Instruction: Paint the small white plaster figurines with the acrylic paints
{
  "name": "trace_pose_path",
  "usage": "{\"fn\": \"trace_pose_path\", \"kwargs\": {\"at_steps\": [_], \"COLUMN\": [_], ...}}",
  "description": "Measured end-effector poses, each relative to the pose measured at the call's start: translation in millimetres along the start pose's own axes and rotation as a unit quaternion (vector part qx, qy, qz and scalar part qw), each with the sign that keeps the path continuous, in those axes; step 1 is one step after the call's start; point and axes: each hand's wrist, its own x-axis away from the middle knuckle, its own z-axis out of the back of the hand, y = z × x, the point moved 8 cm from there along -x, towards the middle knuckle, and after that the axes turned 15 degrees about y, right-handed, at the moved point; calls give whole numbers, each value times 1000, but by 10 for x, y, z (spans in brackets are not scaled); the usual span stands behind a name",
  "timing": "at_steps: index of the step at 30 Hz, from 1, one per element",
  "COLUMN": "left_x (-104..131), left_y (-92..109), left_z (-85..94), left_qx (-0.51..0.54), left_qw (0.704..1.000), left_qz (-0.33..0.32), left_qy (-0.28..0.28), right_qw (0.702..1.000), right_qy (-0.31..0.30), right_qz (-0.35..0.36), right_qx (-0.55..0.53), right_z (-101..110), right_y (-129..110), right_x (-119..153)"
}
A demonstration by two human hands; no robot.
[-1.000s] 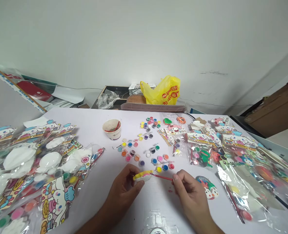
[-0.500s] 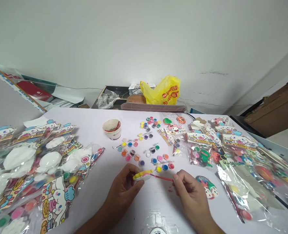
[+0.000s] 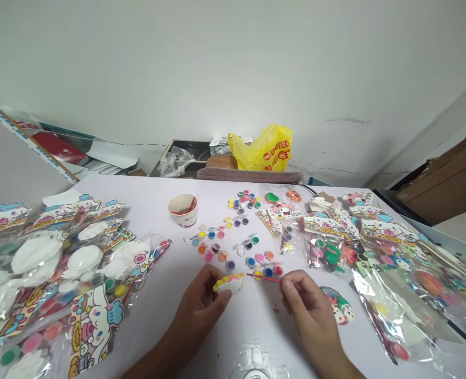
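My left hand pinches a small plaster figure by its left end, thumb in front. Yellow and pink paint shows along the figure's upper edge, and its near face is white. My right hand is closed round a thin red paintbrush. The brush points left, its dark tip a short way to the right of the figure and not touching it. Just behind the brush stand open paint pots in yellow, blue and red. A painted round piece lies on the table beside my right hand.
A paper cup with a red brush in it stands behind the strips of paint pots. Bagged white plaster figures cover the left side, more bagged kits the right. A yellow plastic bag is at the back.
The brush tip has come away from the figure, moving slightly right and up. My left hand has tilted the figure so more of its white face shows.
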Motion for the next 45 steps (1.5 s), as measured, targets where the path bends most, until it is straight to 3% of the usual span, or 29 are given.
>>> {"fn": "trace_pose_path", "kwargs": {"at_steps": [5, 10, 14, 24, 36, 42, 45], "left_x": [0, 19, 19, 46, 60, 84, 75], "left_y": [-10, -33, -23, -17, 10, 67, 64], "left_z": [25, 28, 37, -2, -36, -51, -43], "left_qx": [-48, -94, -111, -143, -131, -137, -144], "left_qw": [999, 994, 991, 987, 989, 988, 987], "left_qz": [-20, -52, -71, -77, -62, -63, -70], "left_qy": [13, 20, 32, 2, -4, -8, -7], "right_qw": [990, 988, 992, 993, 984, 989, 989], "right_qy": [-44, -33, -34, -98, -111, -61, -64], "right_qz": [-100, -126, -100, 54, 110, 105, 106], "right_qx": [-85, -87, -71, 30, 83, 81, 86], "right_z": [-98, -106, -116, -129, -157, -115, -117], "right_y": [167, 245, 218, 50, -51, -71, -71], "right_x": [21, -2, 5, 93, 132, 145, 150]}}
